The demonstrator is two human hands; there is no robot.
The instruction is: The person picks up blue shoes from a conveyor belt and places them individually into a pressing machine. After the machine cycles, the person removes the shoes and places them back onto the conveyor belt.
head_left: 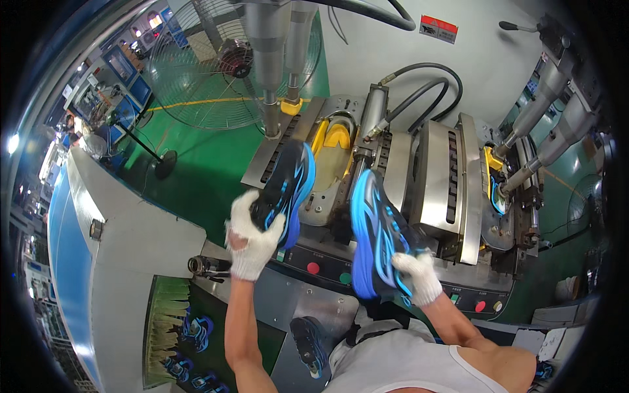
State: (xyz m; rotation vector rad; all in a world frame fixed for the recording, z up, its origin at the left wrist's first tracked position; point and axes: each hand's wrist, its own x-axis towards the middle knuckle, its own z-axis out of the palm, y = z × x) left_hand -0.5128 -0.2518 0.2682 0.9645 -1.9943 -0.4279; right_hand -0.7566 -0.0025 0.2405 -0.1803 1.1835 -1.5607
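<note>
My left hand, in a white glove, is closed around a black shoe with a blue and purple sole. That shoe is tilted toe up, just left of a press station with yellow pads and no shoe in it. My right hand, gloved too, grips a second black and blue shoe near its lower end. Its bright blue-to-purple sole faces left, over the front of the press. Between my arms, a third shoe lies on a metal plate.
At the right press station, a blue-edged shoe sits under metal rams. Red button and green button line the front panel. Lower left, several shoe parts lie beside a bristle curtain. A large caged fan stands behind.
</note>
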